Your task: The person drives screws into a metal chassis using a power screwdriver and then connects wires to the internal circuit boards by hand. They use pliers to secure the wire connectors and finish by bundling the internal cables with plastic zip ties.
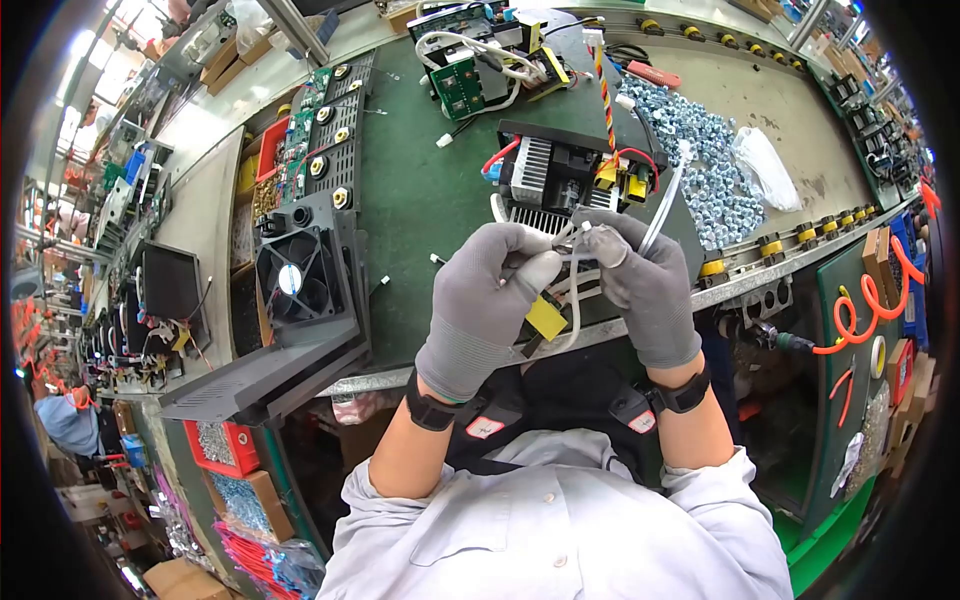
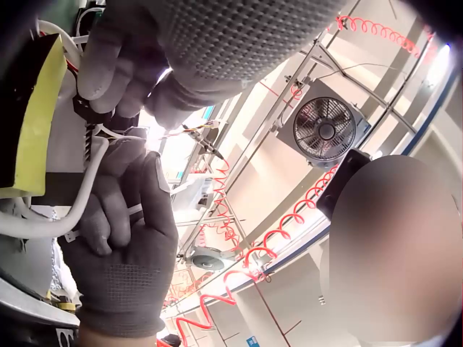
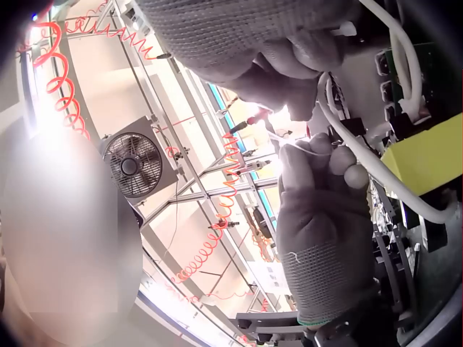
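Both hands wear grey gloves and meet over the near edge of the green bench. The left hand (image 1: 485, 300) pinches thin white wires between thumb and fingers. Facing it, the right hand (image 1: 650, 290) pinches a small white piece (image 1: 586, 227) on the wires; its exact shape is hidden by fingertips. Just beyond the hands lies an assembly with a finned heatsink (image 1: 530, 170) and a twisted red, yellow and black cable (image 1: 604, 95). A yellow-wrapped block (image 1: 545, 318) is below the fingers, beside a thick white cable (image 3: 362, 152). White wires (image 1: 664, 200) extend past the right hand.
A black fan (image 1: 290, 278) in a dark metal housing stands at left. Many small metal fasteners (image 1: 700, 150) lie at right, beside a white bag (image 1: 765, 170). Another circuit assembly (image 1: 460, 90) sits at the back, and a red-handled tool (image 1: 655, 74) lies near the fasteners.
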Tool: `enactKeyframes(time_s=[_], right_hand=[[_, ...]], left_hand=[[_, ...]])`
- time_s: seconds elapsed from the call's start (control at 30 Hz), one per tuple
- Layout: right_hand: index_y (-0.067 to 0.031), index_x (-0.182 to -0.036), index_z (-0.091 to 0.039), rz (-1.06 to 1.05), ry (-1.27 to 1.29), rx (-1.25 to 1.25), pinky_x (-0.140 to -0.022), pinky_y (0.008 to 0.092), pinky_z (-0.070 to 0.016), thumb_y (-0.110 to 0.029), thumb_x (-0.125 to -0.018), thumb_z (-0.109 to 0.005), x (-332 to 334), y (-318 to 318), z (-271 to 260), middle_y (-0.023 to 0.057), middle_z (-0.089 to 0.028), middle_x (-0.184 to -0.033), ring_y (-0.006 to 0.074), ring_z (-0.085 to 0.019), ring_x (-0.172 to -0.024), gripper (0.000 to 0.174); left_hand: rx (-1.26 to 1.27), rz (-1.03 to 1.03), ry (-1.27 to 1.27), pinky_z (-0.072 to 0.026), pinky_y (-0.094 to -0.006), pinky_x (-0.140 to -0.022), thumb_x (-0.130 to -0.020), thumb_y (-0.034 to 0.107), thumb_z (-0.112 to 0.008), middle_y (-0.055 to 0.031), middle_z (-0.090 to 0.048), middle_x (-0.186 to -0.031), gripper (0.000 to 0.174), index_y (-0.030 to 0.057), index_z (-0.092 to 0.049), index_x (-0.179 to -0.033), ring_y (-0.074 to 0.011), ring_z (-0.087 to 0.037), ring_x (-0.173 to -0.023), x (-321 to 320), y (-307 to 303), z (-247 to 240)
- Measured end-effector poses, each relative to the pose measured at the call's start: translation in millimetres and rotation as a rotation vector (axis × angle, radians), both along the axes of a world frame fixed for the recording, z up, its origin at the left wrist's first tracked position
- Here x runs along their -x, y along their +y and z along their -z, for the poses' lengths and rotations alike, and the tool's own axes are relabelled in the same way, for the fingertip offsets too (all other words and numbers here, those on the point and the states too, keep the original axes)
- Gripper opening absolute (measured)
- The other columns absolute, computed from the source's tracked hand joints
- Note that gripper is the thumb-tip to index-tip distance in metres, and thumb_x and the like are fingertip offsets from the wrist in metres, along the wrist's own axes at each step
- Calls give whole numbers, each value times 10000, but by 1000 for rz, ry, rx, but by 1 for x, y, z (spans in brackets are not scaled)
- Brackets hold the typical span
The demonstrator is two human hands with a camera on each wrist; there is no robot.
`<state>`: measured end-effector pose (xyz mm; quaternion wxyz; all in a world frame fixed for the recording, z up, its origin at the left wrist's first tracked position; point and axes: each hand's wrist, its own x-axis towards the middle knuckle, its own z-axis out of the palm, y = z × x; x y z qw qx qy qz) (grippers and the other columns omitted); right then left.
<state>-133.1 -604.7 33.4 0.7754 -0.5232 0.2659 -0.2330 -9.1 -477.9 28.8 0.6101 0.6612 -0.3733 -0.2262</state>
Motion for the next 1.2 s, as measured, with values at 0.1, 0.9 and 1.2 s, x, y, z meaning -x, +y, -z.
enactKeyframes(time_s=[0.1,0.9,1.2], right_hand=[[24,-1197,-649,40,-9,-24,-474,153,-227,-206,-929,-674,-1,3,1,-64,-612,-794,-38,-351,-556,355],[45,-1016,-703,10,-20,263,-738,218,-489,-188,-935,-668,-2,-4,-12,30,-685,-925,64,-587,-828,248],[15,-910,-687,279,4,1015,-569,259,-438,-74,-854,-637,-8,-27,-10,59,-626,-735,122,-576,-640,117]], left_hand=[[14,-51,-4,-516,-221,-730,-899,29,-671,-29,-657,-911,152,-18,-609,-1029,-71,-618,-799,4,-1,4],[184,-185,-362,-535,-270,-621,-831,79,-739,-61,-669,-846,208,39,-640,-1009,-153,-660,-686,17,-25,1],[73,-277,-1071,-453,-341,-575,-719,82,-777,-45,-587,-777,167,116,-692,-858,-247,-576,-687,8,-39,-12]])
